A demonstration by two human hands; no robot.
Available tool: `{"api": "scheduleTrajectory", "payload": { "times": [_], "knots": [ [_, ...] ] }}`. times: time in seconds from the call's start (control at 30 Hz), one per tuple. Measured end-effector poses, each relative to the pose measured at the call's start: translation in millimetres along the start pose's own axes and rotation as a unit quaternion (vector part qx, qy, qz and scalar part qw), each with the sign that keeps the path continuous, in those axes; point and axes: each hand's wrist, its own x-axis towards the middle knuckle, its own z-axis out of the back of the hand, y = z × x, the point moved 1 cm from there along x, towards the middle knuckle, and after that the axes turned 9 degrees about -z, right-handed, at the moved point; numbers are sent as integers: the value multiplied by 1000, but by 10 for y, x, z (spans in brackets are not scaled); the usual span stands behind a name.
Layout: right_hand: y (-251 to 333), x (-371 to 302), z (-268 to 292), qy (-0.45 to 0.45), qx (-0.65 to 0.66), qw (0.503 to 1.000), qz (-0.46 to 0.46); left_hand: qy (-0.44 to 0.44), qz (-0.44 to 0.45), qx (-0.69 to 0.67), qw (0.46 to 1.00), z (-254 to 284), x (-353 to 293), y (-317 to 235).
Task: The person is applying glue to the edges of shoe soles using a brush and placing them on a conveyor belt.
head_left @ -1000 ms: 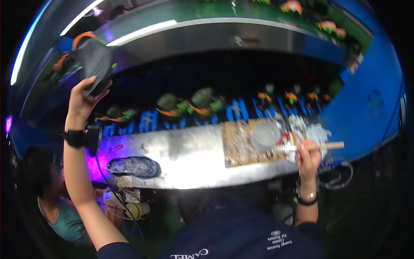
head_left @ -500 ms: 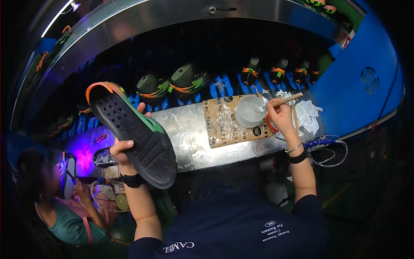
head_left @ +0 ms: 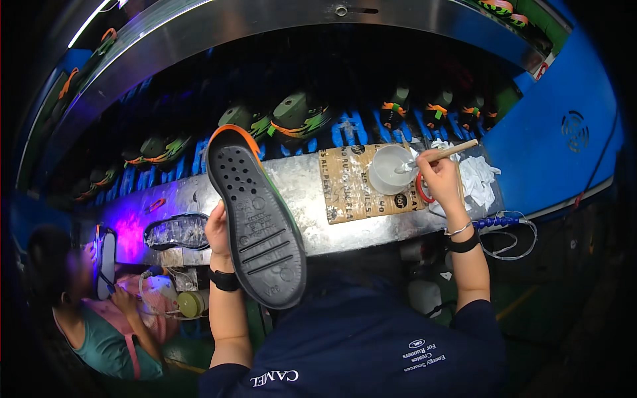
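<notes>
My left hand [head_left: 216, 229] grips a shoe sole [head_left: 262, 225] by its left edge, fingers partly hidden behind it. The sole's dark inner face, with small round holes and several grooves, is turned up toward me; orange and green show along its rim. In my right hand [head_left: 439, 178] is a brush [head_left: 456, 150], pinched by its wooden handle, its bristle end slanting down at the cup's right rim. That translucent cup [head_left: 383, 180] stands on a piece of brown cardboard [head_left: 340, 199]. A red ring [head_left: 424, 188] lies under my right hand.
Crumpled white tissue [head_left: 479, 182] lies right of the cup on the metal bench [head_left: 332, 243]. Blue holders carrying dark green shoe uppers [head_left: 298, 116] line the far side. At left, another person [head_left: 119, 331] holds a sole near a dark oval tray [head_left: 176, 232] and purple light.
My left hand has moved slightly right and turned the sole, so its inner face shows more fully. My right hand keeps the brush at the cup with little movement.
</notes>
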Motion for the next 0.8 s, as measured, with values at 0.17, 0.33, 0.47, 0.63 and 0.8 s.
{"api": "scheduleTrajectory", "payload": {
  "times": [0.17, 0.33, 0.47, 0.63, 0.8],
  "knots": [
    [79, -38, -50, 65, 48, 996, -33, 33, 48, -19, 998, -189, -76, 131],
    [158, -35, -38, 60, 25, 997, -43, -1, 95, 0, 995, -306, -129, 268],
    [304, -20, -77, 49, 132, 990, -25, 61, 147, -62, 985, -496, -123, 430],
    [726, -206, -318, 111, 132, 982, 81, 72, 171, -34, 982, -704, -125, 569],
    [879, -323, -534, 141, 133, 976, 96, 58, 199, -4, 978, -816, -157, 626]
  ]
}}
